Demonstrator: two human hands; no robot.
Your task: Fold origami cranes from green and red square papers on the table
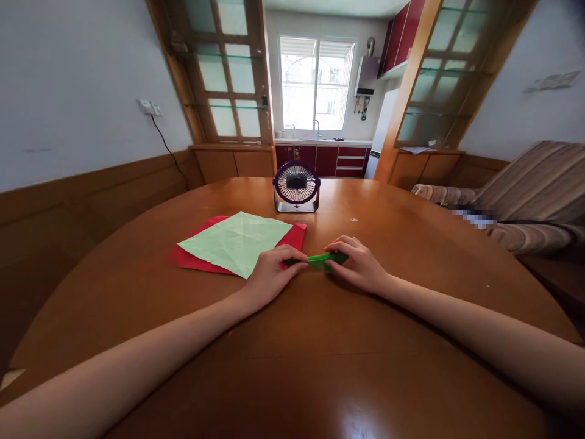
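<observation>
Between my two hands is a narrow strip of folded green paper, held just above the table. My left hand pinches its left end between thumb and fingers. At the other end, my right hand grips it with the thumb below and fingers on top. Both hands cover the paper's ends, so its full shape is hidden. Beside my left hand lies a creased pale green paper sheet, on top of red paper.
A small purple desk fan stands on the wooden table, beyond my hands. To the right is a striped sofa. A black cord hangs from a wall socket at the left.
</observation>
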